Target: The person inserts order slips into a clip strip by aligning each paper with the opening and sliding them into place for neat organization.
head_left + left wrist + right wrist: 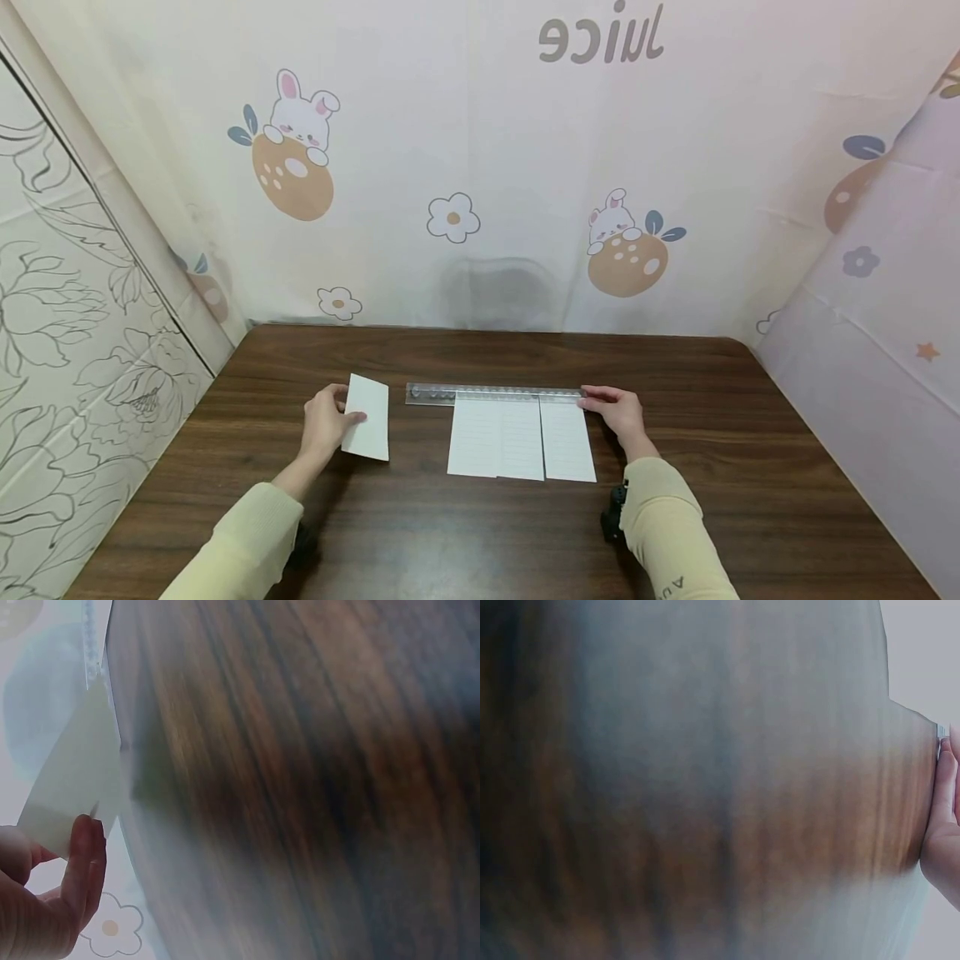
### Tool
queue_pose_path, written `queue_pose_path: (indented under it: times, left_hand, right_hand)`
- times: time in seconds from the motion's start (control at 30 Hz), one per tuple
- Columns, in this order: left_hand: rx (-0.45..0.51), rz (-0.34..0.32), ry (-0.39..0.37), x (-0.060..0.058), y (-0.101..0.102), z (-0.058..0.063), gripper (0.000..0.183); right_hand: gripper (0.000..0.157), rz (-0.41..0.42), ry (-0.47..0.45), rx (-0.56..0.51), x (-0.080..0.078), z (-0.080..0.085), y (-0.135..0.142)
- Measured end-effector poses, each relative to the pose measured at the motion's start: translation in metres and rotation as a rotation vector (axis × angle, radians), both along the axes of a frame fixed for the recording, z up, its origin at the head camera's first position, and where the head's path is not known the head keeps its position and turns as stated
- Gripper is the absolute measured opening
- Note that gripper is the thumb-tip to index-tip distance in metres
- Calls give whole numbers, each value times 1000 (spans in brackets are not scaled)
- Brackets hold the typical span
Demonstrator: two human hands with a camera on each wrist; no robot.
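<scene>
My left hand (324,423) pinches a white paper card (367,425) between thumb and fingers, held tilted to the left of the ruler. In the left wrist view the left hand (56,892) grips the card (71,772) at one end. My right hand (618,414) pinches the right end of a clear ruler (431,394). The ruler lies across the top edges of three lined white cards (474,437), set side by side in a row. Only part of the right hand (945,825) shows at the right edge of the right wrist view.
A dark wooden table (450,542) carries everything. Behind it hangs a pale curtain (495,167) printed with rabbits, fruit and flowers. To the left is a panel with line-drawn flowers (90,375). Black wrist cameras sit under both sleeves.
</scene>
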State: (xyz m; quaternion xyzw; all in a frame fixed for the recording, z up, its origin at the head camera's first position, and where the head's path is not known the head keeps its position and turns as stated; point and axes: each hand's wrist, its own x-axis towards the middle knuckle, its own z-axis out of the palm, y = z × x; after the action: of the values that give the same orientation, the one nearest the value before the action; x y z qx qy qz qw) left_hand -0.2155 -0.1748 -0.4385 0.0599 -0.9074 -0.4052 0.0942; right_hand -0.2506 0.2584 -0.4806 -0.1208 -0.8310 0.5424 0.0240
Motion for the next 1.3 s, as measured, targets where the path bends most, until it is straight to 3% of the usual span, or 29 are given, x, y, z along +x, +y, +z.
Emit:
queue_pose_path:
  times: [0.37, 0.73, 1.3]
  left_hand:
    - [47, 8, 11, 8, 3, 0, 43]
    - [195, 38, -92, 16, 5, -2, 45]
    - [378, 46, -181, 19, 18, -10, 45]
  right_hand:
    - [37, -2, 10, 14, 0, -1, 1]
    - [37, -10, 10, 29, 0, -2, 1]
    - [36, -3, 13, 13, -1, -2, 0]
